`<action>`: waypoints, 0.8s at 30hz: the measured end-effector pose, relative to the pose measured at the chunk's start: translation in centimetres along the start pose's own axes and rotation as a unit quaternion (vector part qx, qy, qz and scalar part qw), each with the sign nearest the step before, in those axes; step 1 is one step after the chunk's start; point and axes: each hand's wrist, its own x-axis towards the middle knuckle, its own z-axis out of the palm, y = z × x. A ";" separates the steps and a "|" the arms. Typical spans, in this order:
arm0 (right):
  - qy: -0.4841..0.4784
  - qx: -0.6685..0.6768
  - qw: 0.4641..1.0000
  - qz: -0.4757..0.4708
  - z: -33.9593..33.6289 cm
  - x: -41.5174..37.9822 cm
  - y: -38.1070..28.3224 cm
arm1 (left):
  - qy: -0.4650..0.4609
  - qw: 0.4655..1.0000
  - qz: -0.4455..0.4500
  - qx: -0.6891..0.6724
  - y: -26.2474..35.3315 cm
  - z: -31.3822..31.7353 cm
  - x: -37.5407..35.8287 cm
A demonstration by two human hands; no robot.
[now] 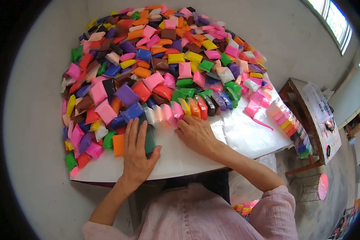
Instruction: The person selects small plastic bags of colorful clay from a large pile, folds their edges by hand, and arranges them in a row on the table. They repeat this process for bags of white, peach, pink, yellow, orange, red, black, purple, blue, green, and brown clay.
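A row of small wrapped packets stands on edge across the white table, running from white and pale pink through a yellow packet (184,106), orange, a red packet (201,107), black and purple to blue. My left hand (140,150) lies with fingers stretched out on a dark green block (150,140) at the row's left end. At the row's near side is my right hand (196,134), its fingers curled against the pink packet (177,110). Whether its fingertips grip that packet is hidden. An orange packet (118,145) lies left of my left hand.
A large heap of colourful packets (160,48) covers the back and left of the white table (188,160). Another row of packets (288,124) sits at the right edge. Beyond stand a wooden table (294,90) and a pink-topped stool (323,186).
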 end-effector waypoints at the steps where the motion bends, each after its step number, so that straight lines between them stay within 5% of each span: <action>1: 0.000 0.000 1.000 0.004 0.1 0.1 0.0 | -0.001 1.000 -0.001 -0.002 0.0 0.0 0.0; 24: 0.013 0.042 0.998 -0.038 1.7 0.7 -3.0 | 0.013 0.999 0.001 -0.030 0.1 0.1 0.0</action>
